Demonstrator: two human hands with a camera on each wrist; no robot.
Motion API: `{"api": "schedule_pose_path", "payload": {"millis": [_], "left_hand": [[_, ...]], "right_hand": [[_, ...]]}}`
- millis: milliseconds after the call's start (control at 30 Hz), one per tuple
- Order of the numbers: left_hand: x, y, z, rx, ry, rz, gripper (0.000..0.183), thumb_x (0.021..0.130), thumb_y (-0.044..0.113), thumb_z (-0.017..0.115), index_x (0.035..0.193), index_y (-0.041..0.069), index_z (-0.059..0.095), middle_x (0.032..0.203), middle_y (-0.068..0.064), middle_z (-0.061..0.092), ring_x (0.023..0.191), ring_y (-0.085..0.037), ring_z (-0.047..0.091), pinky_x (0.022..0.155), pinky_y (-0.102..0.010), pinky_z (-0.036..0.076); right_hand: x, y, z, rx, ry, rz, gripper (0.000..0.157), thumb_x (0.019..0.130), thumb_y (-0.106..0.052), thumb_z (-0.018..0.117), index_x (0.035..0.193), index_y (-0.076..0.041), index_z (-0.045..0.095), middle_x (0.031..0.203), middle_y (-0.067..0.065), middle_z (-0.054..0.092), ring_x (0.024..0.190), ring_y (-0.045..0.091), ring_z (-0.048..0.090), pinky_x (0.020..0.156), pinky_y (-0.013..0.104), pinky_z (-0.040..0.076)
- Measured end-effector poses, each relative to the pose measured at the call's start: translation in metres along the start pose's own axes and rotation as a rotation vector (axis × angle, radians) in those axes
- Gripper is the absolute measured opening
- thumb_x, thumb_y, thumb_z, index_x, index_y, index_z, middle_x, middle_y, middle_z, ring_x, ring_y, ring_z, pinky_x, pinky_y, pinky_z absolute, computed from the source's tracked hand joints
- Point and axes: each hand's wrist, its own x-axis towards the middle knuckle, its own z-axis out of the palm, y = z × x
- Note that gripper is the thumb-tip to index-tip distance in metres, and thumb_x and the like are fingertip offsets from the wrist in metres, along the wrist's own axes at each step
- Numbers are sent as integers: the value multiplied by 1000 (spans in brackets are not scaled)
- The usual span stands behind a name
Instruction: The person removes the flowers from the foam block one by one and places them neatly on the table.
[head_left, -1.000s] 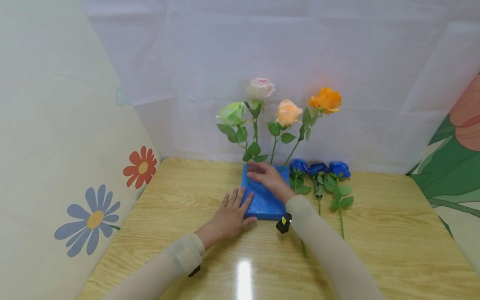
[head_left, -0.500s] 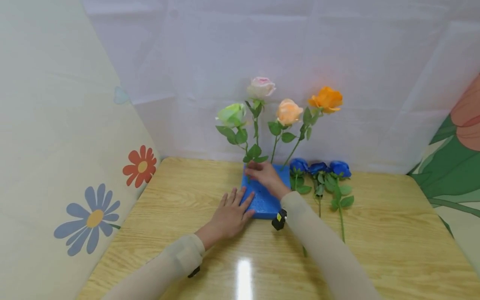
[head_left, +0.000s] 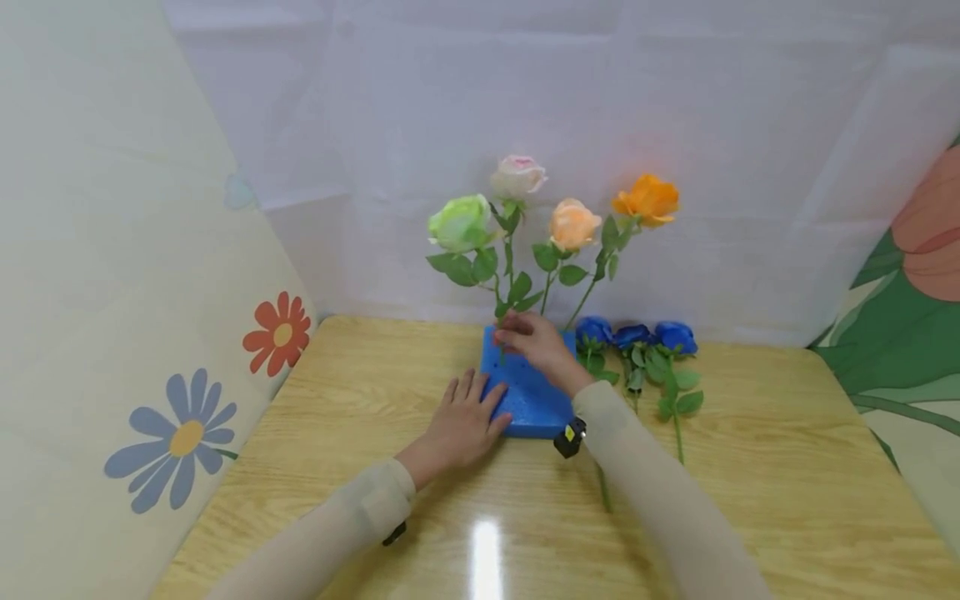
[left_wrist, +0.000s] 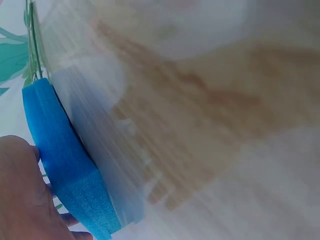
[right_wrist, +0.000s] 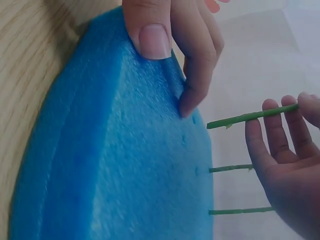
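Note:
A blue foam block (head_left: pixel 536 404) lies on the table. My left hand (head_left: pixel 459 425) rests with spread fingers at its front left corner; the left wrist view shows those fingers against the block (left_wrist: pixel 65 150). My right hand (head_left: pixel 542 348) pinches the stem of a pale green rose (head_left: pixel 459 223) above the block's back left part. In the right wrist view the held stem (right_wrist: pixel 250 117) ends close to the foam; whether it touches, I cannot tell. A pale pink rose (head_left: pixel 517 177), a peach rose (head_left: pixel 574 225) and an orange rose (head_left: pixel 647 200) stand along the block's back.
Right of the block lie several blue roses (head_left: pixel 677 337), their stems toward the front, partly under my right forearm. A white cloth (head_left: pixel 420 167) hangs behind the wooden table (head_left: pixel 360 367). A wall with printed flowers (head_left: pixel 185 437) borders the left.
The green rose has shifted and turned slightly, its bloom now facing more forward, with my right hand still pinching its stem. My left hand has stayed almost in place.

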Motion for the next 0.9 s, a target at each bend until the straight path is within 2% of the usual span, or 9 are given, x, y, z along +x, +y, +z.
{"api": "schedule_pose_path", "payload": {"millis": [133,367,467,633,900], "left_hand": [[2,0,-1,-27,-18,-7,58,109,47,34,154,12,42,159,-26,33,149,-50,22,117,-65,22],[3,-1,3,-47,-117,-65,65,109,54,22,164,20,21,169,-19,6,154,-44,6,121,-62,14],[3,-1,4,-53,-137,-77,65,109,55,21,164,22,15,169,-17,0,155,-43,2,122,-61,11],[2,2,-1,-40,-152,-76,65,109,55,21,164,22,12,169,-18,-2,155,-43,1,122,-60,10],[0,3,-5,-20,-148,-66,66,109,55,20,164,21,14,169,-18,0,155,-43,3,122,-60,10]], "right_hand": [[-7,-6,-6,-12,-4,-13,39,101,-11,63,137,3,54,133,19,63,118,33,65,99,40,53],[-17,-7,-17,-23,-6,-38,38,102,-12,62,136,3,57,135,24,61,117,33,65,99,40,54],[-23,-5,-21,-23,4,-54,37,101,-14,64,135,0,59,135,23,62,115,32,67,97,39,54],[-37,-3,-31,-8,30,-63,43,100,-15,66,138,2,57,136,26,59,114,32,67,95,39,55],[-59,-3,-49,-12,72,-60,38,99,-15,67,132,3,61,126,21,67,108,27,70,96,44,55]]}}
